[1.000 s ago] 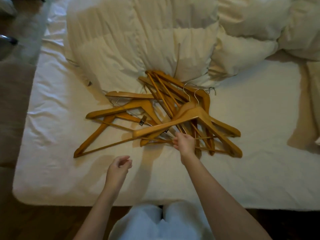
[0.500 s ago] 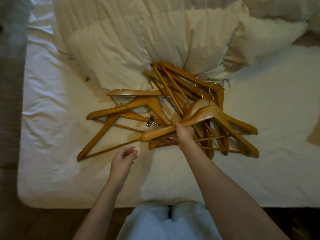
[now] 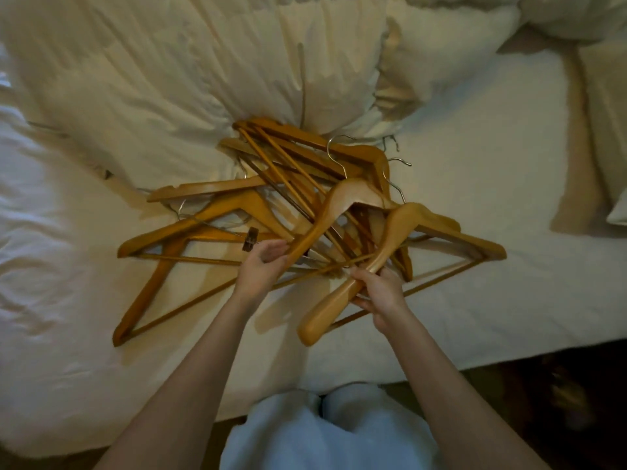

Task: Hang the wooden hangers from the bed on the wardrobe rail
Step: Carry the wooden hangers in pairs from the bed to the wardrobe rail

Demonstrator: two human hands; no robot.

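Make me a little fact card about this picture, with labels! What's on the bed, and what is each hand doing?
Place: a bed with a white sheet
Pile: tangled pile of wooden hangers with metal hooks, lying on the sheet
Left hand: holds the low end of a pale hanger
Right hand: grips the arm of the front hanger
Behind the pile: a puffy cream duvet
Wardrobe rail: not in view
Hung so far: cannot tell

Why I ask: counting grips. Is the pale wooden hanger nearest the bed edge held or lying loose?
Held: right hand grips the pale wooden hanger by its arm.
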